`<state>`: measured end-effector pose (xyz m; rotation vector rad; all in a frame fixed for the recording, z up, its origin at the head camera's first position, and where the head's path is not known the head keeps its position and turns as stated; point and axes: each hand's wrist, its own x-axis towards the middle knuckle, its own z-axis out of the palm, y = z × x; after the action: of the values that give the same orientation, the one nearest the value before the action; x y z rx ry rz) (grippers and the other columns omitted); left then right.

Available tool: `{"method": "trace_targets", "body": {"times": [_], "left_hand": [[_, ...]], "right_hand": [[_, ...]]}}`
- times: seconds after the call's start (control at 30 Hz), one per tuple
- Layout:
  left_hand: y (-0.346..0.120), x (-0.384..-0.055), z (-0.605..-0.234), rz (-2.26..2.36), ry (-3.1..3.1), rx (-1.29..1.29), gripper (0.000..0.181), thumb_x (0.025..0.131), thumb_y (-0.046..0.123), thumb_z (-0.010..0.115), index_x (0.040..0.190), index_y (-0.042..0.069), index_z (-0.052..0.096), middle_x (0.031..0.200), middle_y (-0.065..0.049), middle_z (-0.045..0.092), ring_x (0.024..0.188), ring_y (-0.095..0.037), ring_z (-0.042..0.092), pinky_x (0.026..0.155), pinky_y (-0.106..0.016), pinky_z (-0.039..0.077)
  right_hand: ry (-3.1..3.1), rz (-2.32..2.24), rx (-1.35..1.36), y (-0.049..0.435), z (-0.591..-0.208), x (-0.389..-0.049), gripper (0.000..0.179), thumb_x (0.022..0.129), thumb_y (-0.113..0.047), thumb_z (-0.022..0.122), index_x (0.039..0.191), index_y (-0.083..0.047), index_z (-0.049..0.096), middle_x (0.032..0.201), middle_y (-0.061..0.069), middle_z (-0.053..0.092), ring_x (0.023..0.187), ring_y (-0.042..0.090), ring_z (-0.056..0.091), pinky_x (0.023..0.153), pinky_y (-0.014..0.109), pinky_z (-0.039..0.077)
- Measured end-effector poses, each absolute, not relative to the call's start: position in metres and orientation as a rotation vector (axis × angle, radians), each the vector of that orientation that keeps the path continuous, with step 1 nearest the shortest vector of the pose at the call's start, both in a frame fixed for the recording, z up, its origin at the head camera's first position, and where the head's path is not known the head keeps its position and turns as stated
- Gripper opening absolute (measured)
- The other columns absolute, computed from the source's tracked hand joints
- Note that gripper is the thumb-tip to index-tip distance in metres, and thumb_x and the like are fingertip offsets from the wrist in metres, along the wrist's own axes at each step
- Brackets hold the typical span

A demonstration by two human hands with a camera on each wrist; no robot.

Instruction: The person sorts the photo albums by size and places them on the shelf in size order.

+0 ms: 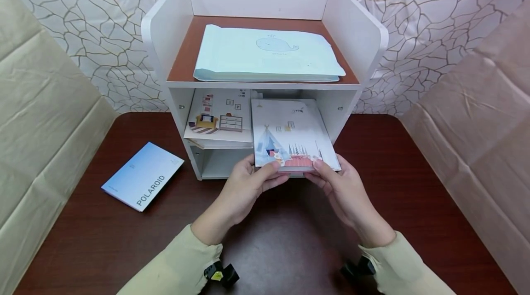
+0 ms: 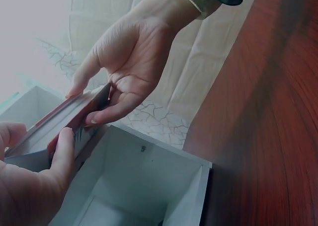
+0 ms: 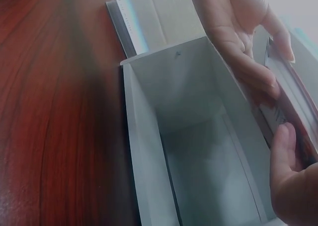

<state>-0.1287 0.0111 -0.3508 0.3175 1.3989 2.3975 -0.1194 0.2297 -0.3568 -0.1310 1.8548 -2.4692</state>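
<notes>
- Your left hand (image 1: 244, 187) and right hand (image 1: 347, 193) pinch the near edge of the tent-cover book (image 1: 290, 129), which juts from the middle compartment (image 1: 337, 105).
- If one thumb loosens, it could tilt; drifting left, it might snag the furniture-cover book (image 1: 219, 122) beside it.
- That neighbour shares the compartment; a whale-print packet (image 1: 265, 58) lies on the top shelf (image 1: 181, 66).

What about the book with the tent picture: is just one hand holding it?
No, the left hand and the right hand both grip the book along its near edge.
</notes>
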Motion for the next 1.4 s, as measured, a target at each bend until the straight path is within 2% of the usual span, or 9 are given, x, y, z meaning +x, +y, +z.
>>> {"method": "trace_targets", "body": {"times": [0.2,0.43,0.63,0.8,1.03,1.2,1.4], "left_hand": [[0.012,-0.139,-0.353,2.445,1.277,0.216,0.042,0.096,0.012,0.062,0.130,-0.006,0.046,0.125,-0.024,0.058,0.111,-0.032,0.061,0.094,-0.040,0.049],[0.016,-0.154,-0.356,2.485,1.217,0.089,0.046,0.094,0.017,0.066,0.128,-0.007,0.048,0.124,-0.024,0.059,0.112,-0.034,0.060,0.092,-0.038,0.050],[0.015,-0.163,-0.357,2.429,1.353,0.087,0.054,0.090,0.032,0.070,0.126,-0.004,0.051,0.121,-0.026,0.061,0.110,-0.035,0.061,0.089,-0.036,0.051],[0.017,-0.167,-0.358,2.449,1.378,0.052,0.054,0.089,0.035,0.071,0.124,-0.002,0.053,0.112,-0.024,0.066,0.104,-0.032,0.065,0.087,-0.037,0.052],[0.019,-0.168,-0.357,2.485,1.353,0.006,0.053,0.089,0.034,0.071,0.124,-0.003,0.055,0.110,-0.025,0.066,0.102,-0.033,0.066,0.086,-0.037,0.053],[0.018,-0.167,-0.356,2.474,1.344,0.010,0.052,0.090,0.035,0.069,0.123,-0.003,0.055,0.109,-0.023,0.067,0.106,-0.035,0.064,0.086,-0.037,0.053],[0.016,-0.167,-0.356,2.456,1.355,0.030,0.052,0.092,0.037,0.065,0.123,-0.004,0.055,0.110,-0.023,0.067,0.103,-0.032,0.065,0.087,-0.036,0.052]], "right_hand": [[1.846,-2.501,-0.138,0.225,-0.357,-0.129,0.046,0.097,-0.014,0.060,0.134,0.004,0.038,0.122,0.015,0.056,0.101,0.019,0.061,0.092,0.037,0.050],[1.809,-2.554,-0.069,0.221,-0.357,-0.142,0.043,0.095,-0.017,0.063,0.127,0.005,0.045,0.104,0.010,0.067,0.092,0.018,0.066,0.090,0.036,0.051],[1.824,-2.564,0.097,0.218,-0.356,-0.152,0.045,0.091,-0.026,0.069,0.118,0.005,0.052,0.090,0.010,0.069,0.080,0.016,0.069,0.081,0.033,0.055],[1.849,-2.578,0.219,0.214,-0.354,-0.156,0.044,0.089,-0.030,0.072,0.108,0.006,0.055,0.082,0.009,0.069,0.072,0.015,0.069,0.074,0.032,0.057],[1.881,-2.566,0.278,0.211,-0.352,-0.158,0.045,0.087,-0.032,0.073,0.104,0.006,0.059,0.080,0.009,0.070,0.066,0.015,0.069,0.071,0.033,0.057],[1.903,-2.535,0.298,0.212,-0.351,-0.158,0.047,0.086,-0.034,0.073,0.105,0.006,0.059,0.080,0.010,0.070,0.065,0.015,0.069,0.071,0.033,0.057],[1.907,-2.506,0.322,0.213,-0.350,-0.158,0.048,0.086,-0.036,0.072,0.108,0.005,0.058,0.080,0.010,0.071,0.067,0.015,0.070,0.071,0.033,0.057]]}}
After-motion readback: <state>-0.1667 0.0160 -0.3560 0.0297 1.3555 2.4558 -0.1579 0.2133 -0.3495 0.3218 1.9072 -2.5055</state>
